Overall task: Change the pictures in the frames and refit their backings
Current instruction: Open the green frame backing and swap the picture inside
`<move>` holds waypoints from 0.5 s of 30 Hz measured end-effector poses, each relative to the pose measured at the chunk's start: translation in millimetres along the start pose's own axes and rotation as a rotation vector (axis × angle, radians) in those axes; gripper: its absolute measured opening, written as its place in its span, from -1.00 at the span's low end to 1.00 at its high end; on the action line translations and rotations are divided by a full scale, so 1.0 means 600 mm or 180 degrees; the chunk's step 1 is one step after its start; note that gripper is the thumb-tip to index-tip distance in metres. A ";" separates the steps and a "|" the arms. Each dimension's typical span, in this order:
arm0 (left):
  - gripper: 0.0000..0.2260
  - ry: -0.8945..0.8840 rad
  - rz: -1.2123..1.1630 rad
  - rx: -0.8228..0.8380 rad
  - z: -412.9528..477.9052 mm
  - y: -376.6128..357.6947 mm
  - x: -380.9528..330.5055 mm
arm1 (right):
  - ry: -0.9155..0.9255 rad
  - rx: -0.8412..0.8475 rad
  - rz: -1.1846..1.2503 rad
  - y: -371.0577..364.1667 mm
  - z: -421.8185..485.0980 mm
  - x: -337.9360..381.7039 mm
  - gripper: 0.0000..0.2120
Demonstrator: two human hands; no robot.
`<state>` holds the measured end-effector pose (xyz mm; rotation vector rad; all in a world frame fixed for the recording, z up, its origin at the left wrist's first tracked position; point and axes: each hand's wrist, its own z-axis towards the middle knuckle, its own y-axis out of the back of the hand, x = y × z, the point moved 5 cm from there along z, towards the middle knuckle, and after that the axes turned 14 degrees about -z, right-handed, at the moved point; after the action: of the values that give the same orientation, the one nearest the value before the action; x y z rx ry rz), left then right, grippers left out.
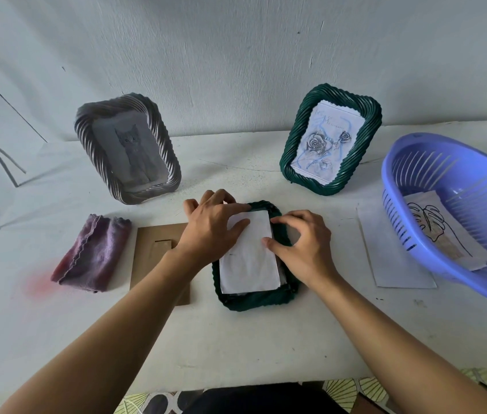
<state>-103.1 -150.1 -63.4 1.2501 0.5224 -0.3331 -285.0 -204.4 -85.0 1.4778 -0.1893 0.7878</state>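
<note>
left forearm (110, 333): bare to the frame edge | right forearm (385, 330): bare | lap: dark garment (254, 398)

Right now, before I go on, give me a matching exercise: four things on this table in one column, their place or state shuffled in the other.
1 grey frame
2 backing board
3 purple cloth
4 blue basket

A holds a leaf drawing
B stands upright, shows a cat picture
C folded, far left
D lies flat, brown

Pairs: 1-B, 2-D, 3-C, 4-A
</note>
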 end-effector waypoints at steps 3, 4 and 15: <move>-0.76 0.0092 -0.0050 0.0012 0.003 -0.008 -0.002 | -0.0042 0.0049 -0.0018 0.001 0.003 0.001 -0.65; -0.76 0.0125 -0.0068 0.0019 0.005 -0.010 -0.004 | -0.0043 0.0066 -0.0010 0.001 0.003 0.001 -0.65; -0.81 0.0394 -0.0591 0.0241 0.027 -0.028 -0.008 | -0.0066 0.0077 0.0041 -0.003 0.007 -0.005 -0.70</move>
<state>-112.6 -170.5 -70.8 1.3040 0.7405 -0.4367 -284.5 -208.9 -87.6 1.5093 -0.2059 0.7879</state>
